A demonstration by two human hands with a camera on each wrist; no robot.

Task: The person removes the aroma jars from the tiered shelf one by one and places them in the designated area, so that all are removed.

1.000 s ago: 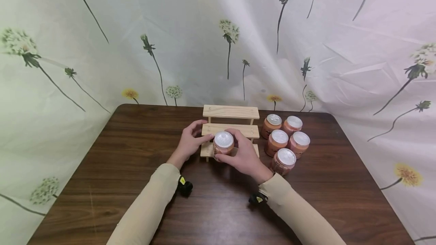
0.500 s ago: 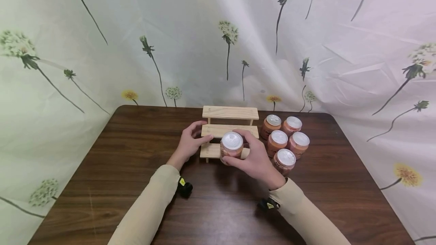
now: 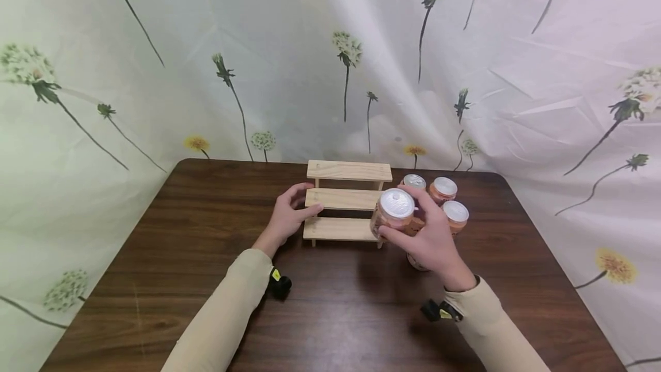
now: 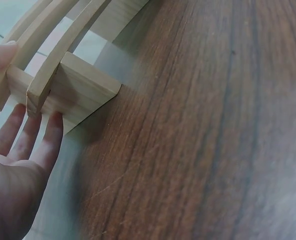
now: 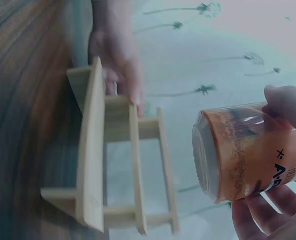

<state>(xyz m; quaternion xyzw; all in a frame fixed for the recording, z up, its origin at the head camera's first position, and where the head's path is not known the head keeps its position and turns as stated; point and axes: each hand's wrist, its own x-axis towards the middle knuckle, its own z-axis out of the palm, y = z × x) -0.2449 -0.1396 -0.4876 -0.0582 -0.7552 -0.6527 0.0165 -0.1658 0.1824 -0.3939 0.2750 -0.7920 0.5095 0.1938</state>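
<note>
A three-step wooden display rack (image 3: 343, 228) stands on the table. My left hand (image 3: 288, 216) holds its left end, thumb on the middle shelf; in the left wrist view the fingertips (image 4: 52, 125) touch the rack's side. My right hand (image 3: 432, 240) grips a jar (image 3: 393, 214) with a silvery-white lid, raised in front of the rack's right end. In the right wrist view this jar (image 5: 247, 152) shows clear walls and an orange label with dark lettering, thumb and fingers on opposite sides.
Several similar orange jars (image 3: 455, 217) stand right of the rack, some partly hidden behind my right hand. The dark wood-grain table (image 3: 206, 228) ends at a pale curtain (image 3: 289, 73) printed with dandelions.
My right hand has carried the jar rightward, away from the rack's lowest shelf and toward the other jars, tilting it slightly. The left hand has stayed on the rack.
</note>
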